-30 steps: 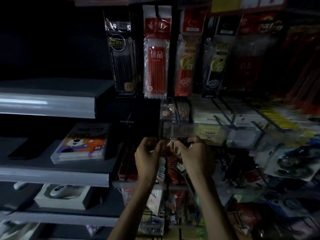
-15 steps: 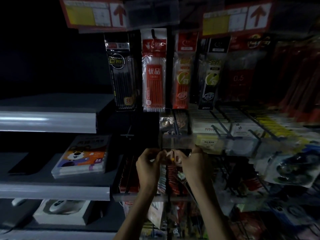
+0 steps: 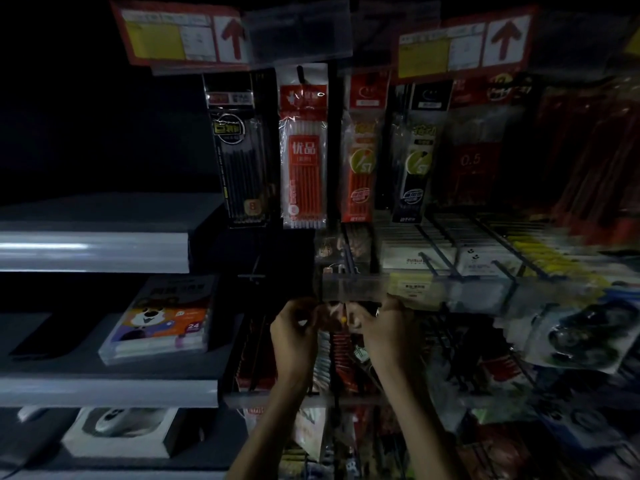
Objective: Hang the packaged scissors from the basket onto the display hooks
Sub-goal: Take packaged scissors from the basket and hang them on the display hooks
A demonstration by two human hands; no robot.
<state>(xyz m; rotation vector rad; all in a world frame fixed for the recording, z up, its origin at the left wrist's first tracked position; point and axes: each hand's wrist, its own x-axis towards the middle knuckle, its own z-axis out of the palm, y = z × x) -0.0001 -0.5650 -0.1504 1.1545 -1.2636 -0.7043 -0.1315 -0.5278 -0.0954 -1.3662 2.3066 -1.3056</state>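
The scene is very dark. My left hand (image 3: pixel 294 336) and my right hand (image 3: pixel 384 332) are raised together in front of the display, both pinching the top of a small packaged item (image 3: pixel 337 315), likely the packaged scissors, with a yellow spot on it. The package top sits just under a clear price-label strip (image 3: pixel 349 287) at the end of a display hook (image 3: pixel 348 259). Whether the package is on a hook is hidden by my fingers. No basket is in view.
Pen refill packs (image 3: pixel 304 150) hang in a row above. More hooks with white and yellow packages (image 3: pixel 478 263) stretch to the right. Grey shelves (image 3: pixel 104 389) at left carry a marker box (image 3: pixel 162 327) and a white boxed item (image 3: pixel 121 433). Red packages (image 3: pixel 256 362) hang below my hands.
The view has tilted upward, so the shelves and packs sit lower in frame and the red arrow signs appear. My hands stay together at the same package under the label strip.
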